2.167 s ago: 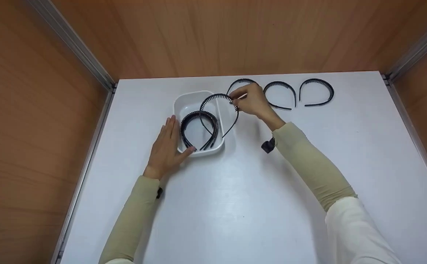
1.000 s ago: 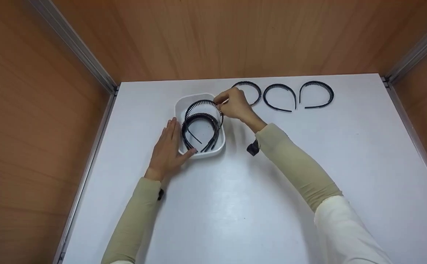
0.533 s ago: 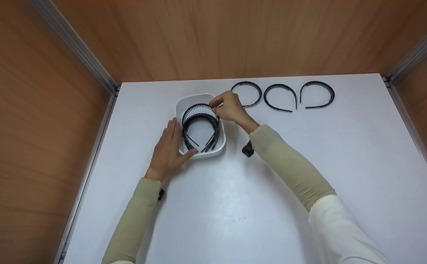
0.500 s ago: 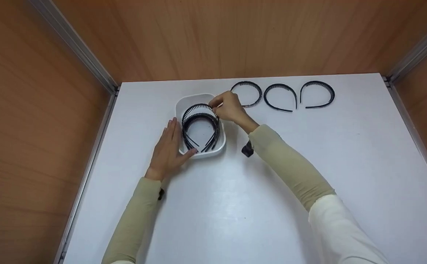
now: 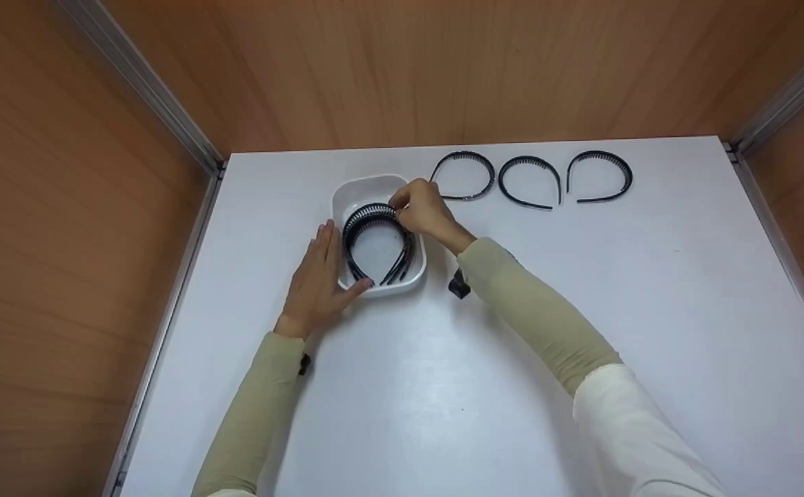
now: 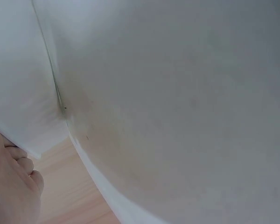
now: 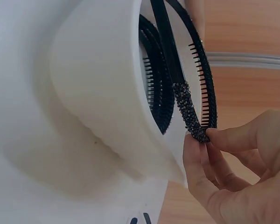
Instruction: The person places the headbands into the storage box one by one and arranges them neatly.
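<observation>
My right hand (image 5: 421,207) pinches a black toothed headband (image 7: 186,107) between thumb and fingers at the container's back right. Dark glittering stones cover part of that headband in the right wrist view. It hangs over the mouth of a white plastic container (image 5: 391,291), just above a nested stack of several black headbands (image 5: 346,248) inside. My left hand (image 5: 312,279) rests along the container's left wall with straight fingers, its thumb over the front rim. In the left wrist view only some fingers (image 6: 18,172) show at the left edge, beside a pale, blurred surface.
Along the white table's back edge lie three more black headbands: a left one (image 5: 493,179), a middle one (image 5: 502,183) and a right one (image 5: 628,179). Wood-grain panels (image 5: 471,76) enclose the table at the back and both sides.
The right hand has carried the pinched headband left and down, from above the container's right rim to nearly line up with the stack. The left hand stays at the container.
</observation>
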### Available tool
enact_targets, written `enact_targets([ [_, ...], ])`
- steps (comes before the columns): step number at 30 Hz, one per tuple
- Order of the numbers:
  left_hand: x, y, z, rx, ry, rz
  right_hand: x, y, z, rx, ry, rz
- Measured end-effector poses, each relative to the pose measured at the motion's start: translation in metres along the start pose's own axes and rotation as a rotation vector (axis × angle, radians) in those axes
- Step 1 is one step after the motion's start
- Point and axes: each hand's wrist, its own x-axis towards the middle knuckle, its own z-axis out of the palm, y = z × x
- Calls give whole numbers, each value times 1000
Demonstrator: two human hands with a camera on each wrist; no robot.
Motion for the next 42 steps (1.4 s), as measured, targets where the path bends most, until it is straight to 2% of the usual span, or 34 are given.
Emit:
enact_targets([
  [11, 0, -1, 1, 2, 11, 6, 5, -1, 13, -60, 10, -24],
  [28, 1, -1, 1, 14, -7, -21, 7, -3, 19, -77, -24, 16],
  [36, 0, -3, 1, 9, 6, -10, 6, -6, 21, -100, -35, 56],
  [42, 0, -3, 2, 8, 7, -8, 6, -5, 20, -105, -41, 55],
])
